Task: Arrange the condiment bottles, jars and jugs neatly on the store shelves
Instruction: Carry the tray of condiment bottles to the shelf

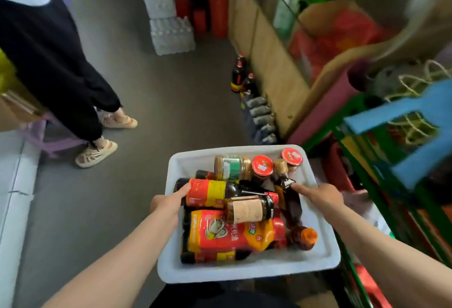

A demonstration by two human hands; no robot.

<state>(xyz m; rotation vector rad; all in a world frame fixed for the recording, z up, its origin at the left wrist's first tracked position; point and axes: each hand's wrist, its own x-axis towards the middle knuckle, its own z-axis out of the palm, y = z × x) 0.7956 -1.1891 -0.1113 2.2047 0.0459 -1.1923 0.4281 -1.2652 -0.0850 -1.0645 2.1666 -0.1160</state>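
We cannot read the print on the big red and orange jug (pixel 232 234) lying in the white tub (pixel 247 272), nor on the jar (pixel 248 210) resting across it. Bottles beneath that jug show only as dark ends. The fingers of our left hand (pixel 168 203) and right hand (pixel 320 195) curl over the tub's sides out of sight, only the thumbs showing. On the right, the shelves (pixel 367 68) smear into blur, so their goods cannot be told apart. The far-left person (pixel 56 63) is cut off above the waist by the top edge. The dark bottles (pixel 241 73) on the floor are too small to identify.
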